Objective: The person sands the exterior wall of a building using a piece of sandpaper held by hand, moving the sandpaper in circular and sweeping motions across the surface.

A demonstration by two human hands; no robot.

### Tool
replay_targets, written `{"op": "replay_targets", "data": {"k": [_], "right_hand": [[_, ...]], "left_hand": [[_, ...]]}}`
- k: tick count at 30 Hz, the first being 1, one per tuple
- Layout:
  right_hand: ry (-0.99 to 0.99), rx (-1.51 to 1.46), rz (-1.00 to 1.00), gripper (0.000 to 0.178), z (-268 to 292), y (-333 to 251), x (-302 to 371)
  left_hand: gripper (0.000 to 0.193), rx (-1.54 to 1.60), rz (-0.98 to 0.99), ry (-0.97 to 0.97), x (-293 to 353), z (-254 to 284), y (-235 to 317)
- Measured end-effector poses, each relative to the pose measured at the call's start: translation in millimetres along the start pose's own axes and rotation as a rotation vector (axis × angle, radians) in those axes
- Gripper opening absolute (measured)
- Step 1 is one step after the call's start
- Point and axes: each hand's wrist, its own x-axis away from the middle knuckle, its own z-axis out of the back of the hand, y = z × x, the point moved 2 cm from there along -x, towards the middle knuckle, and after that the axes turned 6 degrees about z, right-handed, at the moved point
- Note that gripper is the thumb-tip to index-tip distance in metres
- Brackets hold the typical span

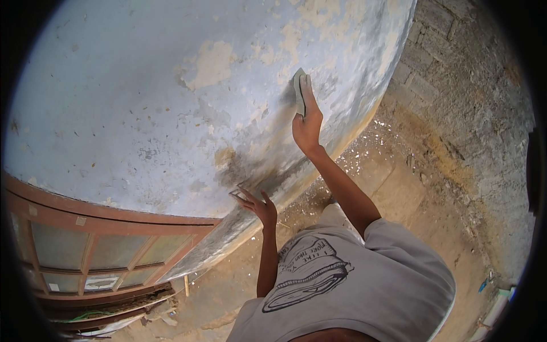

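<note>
A weathered wall [114, 97] with pale blue, peeling paint fills the upper left and middle. My right hand [308, 122] reaches up to it, fingers stretched over a flat grey-green piece [299, 91] with a pointed upper end and a dark edge. The piece lies against the wall; its exact kind is hard to make out. Lower down and to the left, my left hand [259, 206] has its fingers spread, fingertips at the dark, stained part of the wall. Nothing shows in that hand.
At lower left, a brown wooden window frame [122, 223] with several glass panes borders the wall. White flakes lie on the dirt floor [393, 188] along the wall's foot. A rough block wall [439, 74] rises on the right. Wooden boards [108, 316] sit below the window.
</note>
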Motion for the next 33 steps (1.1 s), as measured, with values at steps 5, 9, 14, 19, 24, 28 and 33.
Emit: {"op": "replay_targets", "data": {"k": [5,9,14,19,24,28,33], "right_hand": [[0.054,0.007,-0.121,0.069,8,29,-11],[0.021,-0.003,0.000,0.063,4,7,-3],[0.077,0.021,-0.052,0.089,14,45,-20],[-0.029,0.046,0.056,0.081,1,4,6],[0.037,0.092,-0.028,0.081,16,48,-20],[-0.024,0.077,0.098,0.081,-6,18,7],[-0.041,0.047,-0.087,0.074,4,34,-4]], "left_hand": [[0.083,0.034,-0.028,-0.018,1,2,0],[0.083,0.040,-0.042,0.008,1,0,1],[0.084,0.018,-0.048,-0.009,2,-1,0],[0.085,0.040,-0.031,0.001,1,-4,2],[0.085,0.002,-0.072,-0.003,0,-1,2],[0.085,0.032,-0.028,0.012,1,-5,5],[0.086,-0.003,-0.038,0.017,2,-6,5]]}}
